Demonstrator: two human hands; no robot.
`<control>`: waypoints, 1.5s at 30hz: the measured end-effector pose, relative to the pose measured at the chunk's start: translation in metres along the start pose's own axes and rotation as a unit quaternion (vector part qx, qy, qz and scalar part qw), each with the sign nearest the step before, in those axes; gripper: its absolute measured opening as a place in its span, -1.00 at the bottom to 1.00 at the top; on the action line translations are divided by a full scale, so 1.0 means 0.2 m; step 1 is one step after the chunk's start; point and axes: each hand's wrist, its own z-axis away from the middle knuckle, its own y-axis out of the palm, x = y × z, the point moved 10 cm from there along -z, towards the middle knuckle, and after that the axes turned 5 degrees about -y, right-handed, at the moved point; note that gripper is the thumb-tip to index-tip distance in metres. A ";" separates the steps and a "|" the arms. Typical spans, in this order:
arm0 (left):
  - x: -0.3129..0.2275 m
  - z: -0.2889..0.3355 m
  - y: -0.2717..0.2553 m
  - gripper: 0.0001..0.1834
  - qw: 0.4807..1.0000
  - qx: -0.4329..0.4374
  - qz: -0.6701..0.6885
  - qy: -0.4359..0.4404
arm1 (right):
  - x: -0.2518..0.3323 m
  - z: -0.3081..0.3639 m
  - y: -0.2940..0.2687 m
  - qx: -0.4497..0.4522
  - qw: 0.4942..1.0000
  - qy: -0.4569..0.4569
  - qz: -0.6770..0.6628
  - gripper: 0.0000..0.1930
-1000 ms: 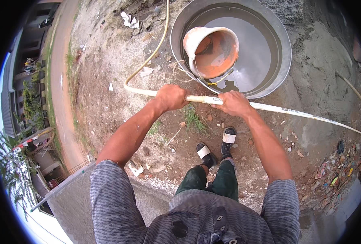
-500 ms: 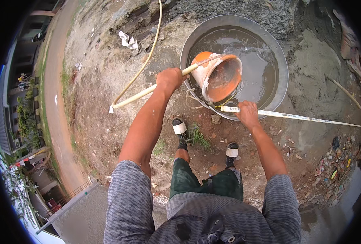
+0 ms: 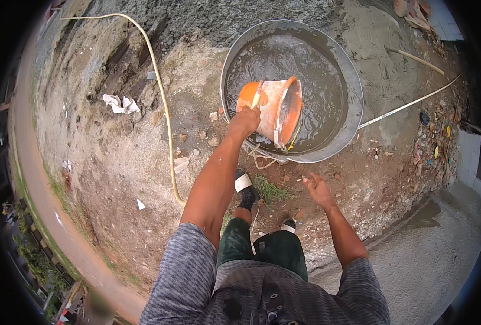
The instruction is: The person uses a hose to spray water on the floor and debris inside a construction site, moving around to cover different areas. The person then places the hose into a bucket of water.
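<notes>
My left hand (image 3: 246, 120) is stretched forward and shut on a short stick fixed to an orange bucket (image 3: 275, 108). The bucket is tilted on its side, its mouth facing right, over the near part of a big round metal basin (image 3: 354, 92) of grey muddy water (image 3: 305, 59). My right hand (image 3: 319, 189) hangs free and open over the dirt just in front of the basin, touching nothing. A long thin pale pole (image 3: 408, 105) lies on the ground, running from the basin's right rim to the far right.
A yellowish hose (image 3: 164, 114) curves across the dirt on the left. My feet in black sandals (image 3: 246, 189) stand by a grass tuft near the basin. A white rag (image 3: 118, 103) lies at the left, litter (image 3: 435, 149) at the right, a concrete slab (image 3: 441, 260) at the lower right.
My right hand has let go of the long pole, which now lies on the ground. My left hand has swung the bucket over the basin and tipped it further.
</notes>
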 end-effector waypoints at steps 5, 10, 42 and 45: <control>-0.14 0.00 -0.04 -0.42 0.991 0.071 0.104 -0.041 | 0.93 0.08 0.90 0.127 0.895 -0.113 -0.413 -0.25; -0.16 0.01 -0.13 -0.37 0.979 0.077 0.172 -0.075 | 1.28 0.16 1.05 -0.039 0.930 -0.201 -0.305 -0.50; -0.11 -0.26 -0.21 -0.55 0.968 -0.223 -0.101 0.050 | 0.45 -0.78 0.11 -0.024 0.993 0.030 -0.108 -0.61; -0.14 -0.34 -0.19 -0.54 0.965 -0.252 -0.056 0.048 | 0.31 -0.74 -0.02 -0.014 0.996 -0.013 -0.084 -0.63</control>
